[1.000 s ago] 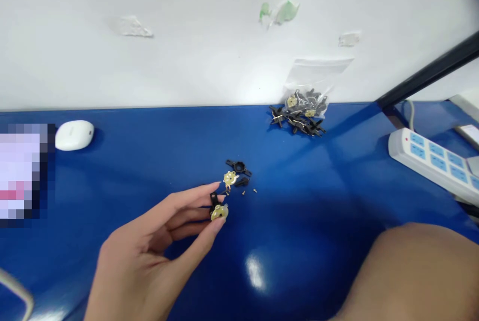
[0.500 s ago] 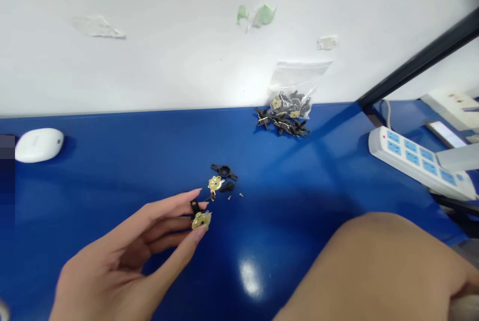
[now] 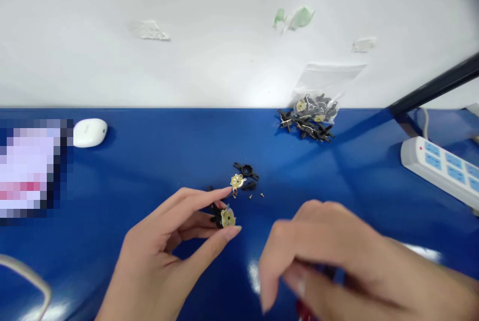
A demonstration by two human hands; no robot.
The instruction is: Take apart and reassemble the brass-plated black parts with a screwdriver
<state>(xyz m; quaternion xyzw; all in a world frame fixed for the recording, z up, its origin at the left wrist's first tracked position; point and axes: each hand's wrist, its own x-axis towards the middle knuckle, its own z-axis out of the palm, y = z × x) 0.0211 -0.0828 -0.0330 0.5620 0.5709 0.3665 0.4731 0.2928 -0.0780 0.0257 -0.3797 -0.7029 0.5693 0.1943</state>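
Between the thumb and fingers of my left hand (image 3: pixel 175 246) is a small black plastic part with a round yellowish disc (image 3: pixel 228 218) on it, the disc facing right. Curled and blurred, my right hand (image 3: pixel 322 251) hangs over the table to the right. Under its fingers a dark and red object (image 3: pixel 305 310) shows in part, mostly hidden. Just beyond my left fingertips lie a second yellowish disc (image 3: pixel 237 180), a black two-armed bracket (image 3: pixel 247 170), a small black piece (image 3: pixel 249 186) and tiny screws (image 3: pixel 262 195).
A clear zip bag (image 3: pixel 318 104) of black parts and discs leans on the wall, with a loose pile of black parts (image 3: pixel 310 129) before it. A white power strip (image 3: pixel 441 166) lies right, a white case (image 3: pixel 90 132) left beside a blurred-out screen (image 3: pixel 30 166). A cable (image 3: pixel 30 273) curves lower left.
My right hand has come into view at the lower right, with something red in it. The left hand still holds its part, which is turned a little. The camera view has swung left.
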